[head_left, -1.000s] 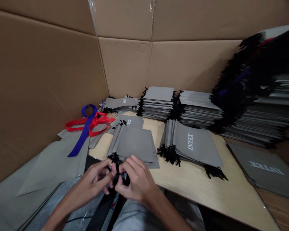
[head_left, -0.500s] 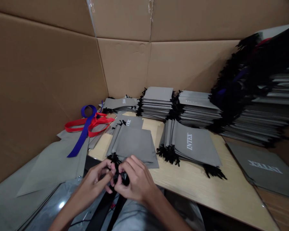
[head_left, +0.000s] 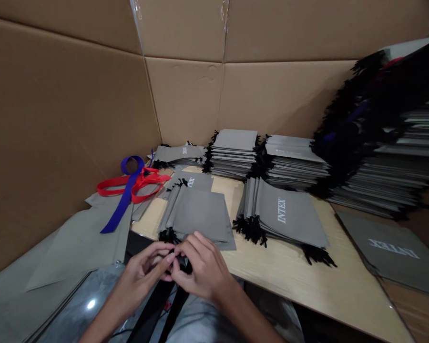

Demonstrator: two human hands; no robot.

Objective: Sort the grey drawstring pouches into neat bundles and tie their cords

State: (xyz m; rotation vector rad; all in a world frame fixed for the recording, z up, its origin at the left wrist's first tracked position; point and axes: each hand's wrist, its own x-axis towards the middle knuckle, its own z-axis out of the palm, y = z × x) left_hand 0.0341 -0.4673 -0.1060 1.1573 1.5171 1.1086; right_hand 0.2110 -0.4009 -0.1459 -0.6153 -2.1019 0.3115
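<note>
A black cord (head_left: pixel 181 263) is pinched between the fingertips of the left hand (head_left: pixel 143 272) and right hand (head_left: pixel 200 271), just off the table (head_left: pixel 307 281) edge. It is held close below the nearest pouch stack (head_left: pixel 200 216), evidently for fine finger work.

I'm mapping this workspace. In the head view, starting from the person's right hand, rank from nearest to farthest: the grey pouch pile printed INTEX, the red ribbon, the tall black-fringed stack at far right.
1. Grey INTEX pouch pile, just right of the right hand.
2. Red ribbon, back left.
3. Tall black-fringed stack, far right.
</note>
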